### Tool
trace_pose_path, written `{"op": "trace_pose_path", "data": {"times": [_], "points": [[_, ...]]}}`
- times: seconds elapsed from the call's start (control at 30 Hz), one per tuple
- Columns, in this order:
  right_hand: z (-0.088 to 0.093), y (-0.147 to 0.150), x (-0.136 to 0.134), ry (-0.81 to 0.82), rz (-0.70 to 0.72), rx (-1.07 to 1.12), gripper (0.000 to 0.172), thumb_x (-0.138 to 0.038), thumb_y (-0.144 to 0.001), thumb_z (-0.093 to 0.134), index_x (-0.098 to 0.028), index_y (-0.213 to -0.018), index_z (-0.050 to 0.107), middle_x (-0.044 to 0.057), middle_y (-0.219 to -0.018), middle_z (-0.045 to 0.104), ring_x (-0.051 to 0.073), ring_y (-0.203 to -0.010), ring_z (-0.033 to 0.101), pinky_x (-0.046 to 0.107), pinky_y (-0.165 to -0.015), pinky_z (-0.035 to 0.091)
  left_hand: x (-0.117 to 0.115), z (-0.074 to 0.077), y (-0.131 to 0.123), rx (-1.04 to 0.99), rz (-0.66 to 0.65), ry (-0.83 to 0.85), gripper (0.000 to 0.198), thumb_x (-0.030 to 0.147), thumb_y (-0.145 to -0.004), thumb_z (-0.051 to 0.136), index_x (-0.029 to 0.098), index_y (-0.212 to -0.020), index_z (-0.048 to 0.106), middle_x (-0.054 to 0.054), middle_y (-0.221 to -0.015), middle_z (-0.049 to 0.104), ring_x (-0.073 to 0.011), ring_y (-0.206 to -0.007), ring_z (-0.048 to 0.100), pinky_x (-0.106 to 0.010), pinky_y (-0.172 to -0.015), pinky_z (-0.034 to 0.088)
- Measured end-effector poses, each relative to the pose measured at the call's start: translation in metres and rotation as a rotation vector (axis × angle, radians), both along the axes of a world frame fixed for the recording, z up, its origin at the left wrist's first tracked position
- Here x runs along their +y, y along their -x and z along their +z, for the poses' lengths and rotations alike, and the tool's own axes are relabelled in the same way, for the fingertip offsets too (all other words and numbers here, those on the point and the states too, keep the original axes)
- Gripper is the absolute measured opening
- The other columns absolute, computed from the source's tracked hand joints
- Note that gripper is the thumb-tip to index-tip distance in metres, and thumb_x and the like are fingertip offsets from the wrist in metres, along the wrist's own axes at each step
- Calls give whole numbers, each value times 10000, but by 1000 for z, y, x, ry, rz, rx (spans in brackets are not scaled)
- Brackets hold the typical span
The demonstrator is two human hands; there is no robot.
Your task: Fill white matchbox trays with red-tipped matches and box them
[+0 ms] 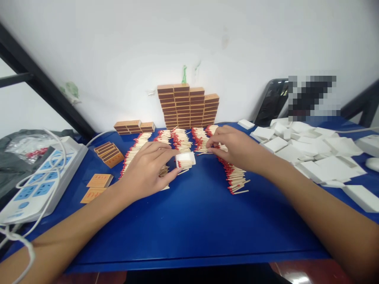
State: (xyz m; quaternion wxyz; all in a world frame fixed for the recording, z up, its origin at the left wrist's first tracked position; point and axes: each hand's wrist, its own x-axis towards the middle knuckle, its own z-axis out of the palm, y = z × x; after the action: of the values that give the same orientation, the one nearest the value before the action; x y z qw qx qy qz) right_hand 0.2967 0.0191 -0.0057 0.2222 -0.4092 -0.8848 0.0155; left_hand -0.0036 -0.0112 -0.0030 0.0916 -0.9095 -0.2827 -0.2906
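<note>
My left hand [148, 167] is closed around one end of a small white matchbox tray [184, 156], held tilted just above the table. A few red-tipped matches lie inside it along its lower side. My right hand [237, 146] pinches at matches [201, 153] at the front of a row, a little to the right of the tray. Its thumb and forefinger are almost together, and the palm hides part of the matches below. Rows of loose matches [181, 140] run back toward the wall. Another bunch of matches [235, 177] spreads under my right wrist.
Stacked matchboxes [189, 106] stand against the wall, with a lower stack [134, 126] to their left. Orange matchboxes [99, 180] lie at left beside a power strip [38, 185] with white cables. White trays [314, 146] are heaped at right, near a phone [272, 100].
</note>
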Motion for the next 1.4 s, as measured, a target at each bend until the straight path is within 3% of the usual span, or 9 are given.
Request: {"op": "trace_pose_path", "data": {"times": [0.2, 0.63, 0.83, 1.1, 1.23, 1.4], "points": [[-16, 8, 3, 104, -2, -25, 111, -205, -951, 630, -188, -894, 723, 108, -928, 670, 262, -927, 591, 384, -814, 466, 1, 0, 1, 18, 2, -2, 300, 343, -963, 686, 153, -1196, 694, -146, -1079, 760, -297, -1098, 703, -467, -962, 568], [-3, 3, -3, 122, -48, -48, 147, -144, -915, 601, -209, -801, 669, 80, -850, 675, 264, -927, 602, 374, -785, 466, 0, 0, 1, 42, 2, -24, 297, 343, -981, 667, 152, -1207, 685, -133, -1079, 763, -289, -1100, 698, -445, -966, 551], [-7, 6, -4, 155, -54, -111, 162, -173, -953, 594, -193, -804, 653, 108, -899, 686, 275, -955, 603, 376, -800, 472, 2, -1, 1, 48, -4, -27, 305, 349, -980, 669, 126, -1186, 695, -147, -1078, 749, -292, -1081, 697, -447, -953, 562], [-18, 14, 0, 121, -1, -77, 168, -199, -996, 552, -193, -852, 637, 116, -943, 675, 266, -953, 593, 376, -835, 455, 1, -1, 2, 51, -2, -15, 298, 326, -967, 690, 123, -1185, 699, -144, -1087, 747, -291, -1082, 696, -450, -964, 563], [-23, 13, 5, 54, -47, -6, 140, -184, -993, 537, -185, -917, 655, 126, -988, 668, 270, -968, 588, 380, -850, 448, 2, -2, 2, 52, -3, -30, 295, 315, -958, 700, 130, -1187, 692, -137, -1090, 752, -292, -1090, 693, -451, -967, 559], [-28, 15, 12, 56, -68, -14, 149, -171, -980, 570, -193, -850, 641, 108, -948, 668, 258, -937, 584, 355, -815, 434, 2, -3, 2, 55, 1, -18, 300, 309, -954, 704, 129, -1193, 693, -140, -1096, 748, -296, -1093, 693, -454, -968, 562]]}}
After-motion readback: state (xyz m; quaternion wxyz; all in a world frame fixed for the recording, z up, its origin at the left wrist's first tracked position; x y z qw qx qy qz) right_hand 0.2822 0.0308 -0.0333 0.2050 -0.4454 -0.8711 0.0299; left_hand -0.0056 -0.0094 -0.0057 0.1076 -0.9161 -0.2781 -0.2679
